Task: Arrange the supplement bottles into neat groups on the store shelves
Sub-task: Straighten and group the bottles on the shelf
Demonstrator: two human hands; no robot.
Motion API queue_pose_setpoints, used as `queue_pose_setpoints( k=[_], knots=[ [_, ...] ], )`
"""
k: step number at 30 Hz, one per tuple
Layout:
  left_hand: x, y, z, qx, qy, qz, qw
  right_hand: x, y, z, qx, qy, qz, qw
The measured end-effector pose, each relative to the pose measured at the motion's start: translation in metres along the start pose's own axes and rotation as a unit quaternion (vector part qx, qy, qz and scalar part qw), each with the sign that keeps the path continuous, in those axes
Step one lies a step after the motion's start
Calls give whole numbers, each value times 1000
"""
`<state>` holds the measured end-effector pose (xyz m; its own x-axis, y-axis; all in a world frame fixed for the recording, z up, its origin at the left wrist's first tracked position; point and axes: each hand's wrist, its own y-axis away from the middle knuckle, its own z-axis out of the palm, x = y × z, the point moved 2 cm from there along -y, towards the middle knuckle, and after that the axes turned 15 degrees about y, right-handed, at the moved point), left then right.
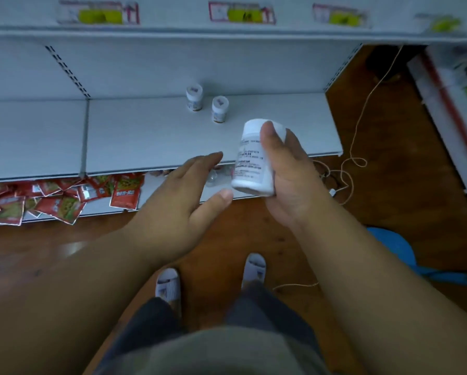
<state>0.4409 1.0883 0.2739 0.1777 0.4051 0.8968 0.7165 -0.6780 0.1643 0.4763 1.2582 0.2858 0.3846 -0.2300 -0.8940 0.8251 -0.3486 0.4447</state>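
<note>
My right hand [289, 177] grips a large white supplement bottle [251, 163] with a printed label, held tilted over the front edge of the white middle shelf [145, 136]. My left hand [191, 190] hovers open just left of the bottle, fingers spread, touching nothing. Two small white bottles stand upright near the back of the shelf: one [194, 98] farther back, the other [219, 109] slightly nearer and to its right. They stand close together but apart.
Red snack packets [61, 197] lie heaped on the lower shelf at left. A cord [354, 158] trails over the wooden floor at right. Price tags [241, 13] line the upper shelf edge. A blue object [397, 247] sits by my right arm.
</note>
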Motion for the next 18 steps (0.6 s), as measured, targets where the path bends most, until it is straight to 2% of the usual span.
queue_pose_setpoints(
  k=[5,10,14,18],
  knots=[
    [95,9,-11,23,-44,53,997,-84,51,-35,-46,-44,-52,997],
    [166,-23,3,63,-19,91,994,-151,56,-65,-104,-74,-91,988],
    [195,-44,11,90,6,120,989,-183,50,-80,-135,-41,-120,983],
    [199,-61,5,116,-5,93,989,-197,27,-89,-129,-37,-134,982]
  ],
)
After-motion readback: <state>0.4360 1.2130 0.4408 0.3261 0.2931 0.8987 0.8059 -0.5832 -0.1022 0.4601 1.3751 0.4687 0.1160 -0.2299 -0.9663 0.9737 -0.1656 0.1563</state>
